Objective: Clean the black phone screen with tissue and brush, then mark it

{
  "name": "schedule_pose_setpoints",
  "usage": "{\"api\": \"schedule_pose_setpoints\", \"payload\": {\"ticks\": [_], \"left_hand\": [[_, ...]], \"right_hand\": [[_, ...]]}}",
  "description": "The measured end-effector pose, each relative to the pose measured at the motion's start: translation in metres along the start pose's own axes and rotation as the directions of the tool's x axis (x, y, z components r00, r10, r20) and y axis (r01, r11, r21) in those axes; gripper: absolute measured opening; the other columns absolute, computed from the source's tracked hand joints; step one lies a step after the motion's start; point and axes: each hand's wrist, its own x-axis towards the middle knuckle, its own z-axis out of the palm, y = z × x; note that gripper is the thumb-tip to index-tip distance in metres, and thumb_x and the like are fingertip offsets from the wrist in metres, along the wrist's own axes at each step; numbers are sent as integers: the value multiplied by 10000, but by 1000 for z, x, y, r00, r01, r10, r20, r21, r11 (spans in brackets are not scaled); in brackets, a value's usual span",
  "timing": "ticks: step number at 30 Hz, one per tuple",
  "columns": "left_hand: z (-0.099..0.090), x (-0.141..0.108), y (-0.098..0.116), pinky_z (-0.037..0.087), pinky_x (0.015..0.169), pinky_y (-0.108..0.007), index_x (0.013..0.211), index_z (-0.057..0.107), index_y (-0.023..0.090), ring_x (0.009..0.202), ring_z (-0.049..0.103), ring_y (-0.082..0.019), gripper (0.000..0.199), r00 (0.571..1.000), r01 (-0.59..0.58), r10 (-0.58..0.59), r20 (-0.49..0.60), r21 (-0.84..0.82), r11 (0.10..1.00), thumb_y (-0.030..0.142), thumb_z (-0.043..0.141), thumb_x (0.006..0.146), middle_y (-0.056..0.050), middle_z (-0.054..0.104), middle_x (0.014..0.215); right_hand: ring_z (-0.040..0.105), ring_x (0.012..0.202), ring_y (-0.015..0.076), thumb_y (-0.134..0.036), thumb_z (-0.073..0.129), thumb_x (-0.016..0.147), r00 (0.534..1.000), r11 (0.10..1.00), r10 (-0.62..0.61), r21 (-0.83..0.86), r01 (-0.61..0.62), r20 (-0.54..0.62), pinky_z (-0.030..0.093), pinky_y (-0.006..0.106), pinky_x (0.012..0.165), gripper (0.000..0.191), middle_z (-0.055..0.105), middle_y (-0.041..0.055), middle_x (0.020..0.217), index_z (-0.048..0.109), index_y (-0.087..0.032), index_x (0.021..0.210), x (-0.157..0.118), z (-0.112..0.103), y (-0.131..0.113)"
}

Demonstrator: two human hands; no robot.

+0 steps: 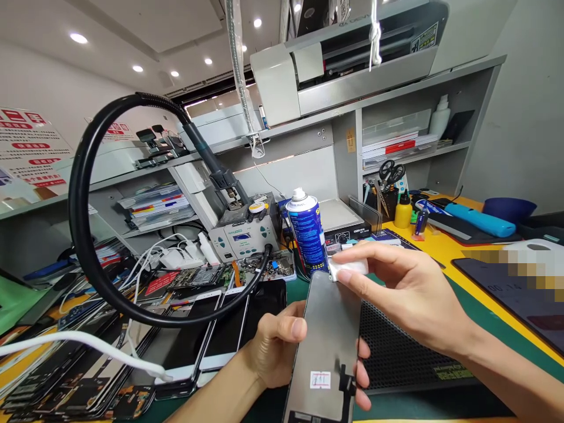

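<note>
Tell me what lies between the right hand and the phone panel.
The head view shows a small white piece, pinched in the right hand, at the top edge of the phone panel.

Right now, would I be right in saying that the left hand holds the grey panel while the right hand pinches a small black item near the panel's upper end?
Not quite: the small item is white, not black, as the head view shows. The left hand does hold the grey panel, and the right hand pinches the item near the panel's upper end.
</note>
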Motion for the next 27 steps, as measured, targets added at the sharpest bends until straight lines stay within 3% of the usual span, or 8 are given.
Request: {"api": "schedule_pose_setpoints", "payload": {"ticks": [5,10,13,17,21,27], "left_hand": [[-2,1,1,535,726,-428,981,730,59,773,655,-276,575,1000,6,-6,-4,-22,1000,461,706,570,-174,702,968],[-7,-1,0,529,789,-431,1055,699,52,851,667,-304,601,998,66,-66,14,-49,997,434,702,591,-172,704,988],[-10,-2,-1,523,817,-452,1084,688,45,899,653,-306,605,998,66,-66,14,-63,996,429,687,616,-171,689,1032],[-12,-2,-2,512,828,-474,1110,676,52,916,645,-310,606,998,56,-54,19,-80,995,428,668,635,-179,678,1066],[-10,-1,0,495,850,-462,1106,666,43,917,652,-321,616,996,81,-77,46,-98,992,433,672,630,-194,682,1048],[-7,-1,2,480,835,-436,1139,645,87,901,666,-319,604,996,77,-72,52,-99,992,431,667,643,-169,709,994]], "right_hand": [[683,705,257,-583,786,672,999,999,36,24,-37,32,555,334,592,488,707,73,704,762,-210,986,-4,3,2],[688,692,217,-436,740,800,999,997,49,57,-50,19,548,305,585,280,724,52,767,745,-227,986,-13,7,6],[685,689,202,-394,752,801,999,996,36,81,-37,7,543,294,579,272,733,48,803,735,-217,1007,-14,8,6],[687,673,205,-391,743,810,996,988,71,132,-79,59,542,296,559,278,733,48,772,721,-210,1020,-11,8,5],[660,587,170,-374,783,772,996,987,84,141,-83,-6,539,282,549,227,723,32,715,746,-221,935,-9,5,2],[665,616,192,-443,793,746,993,984,119,129,-119,3,548,316,578,269,730,31,734,749,-266,945,-7,1,3]]}}
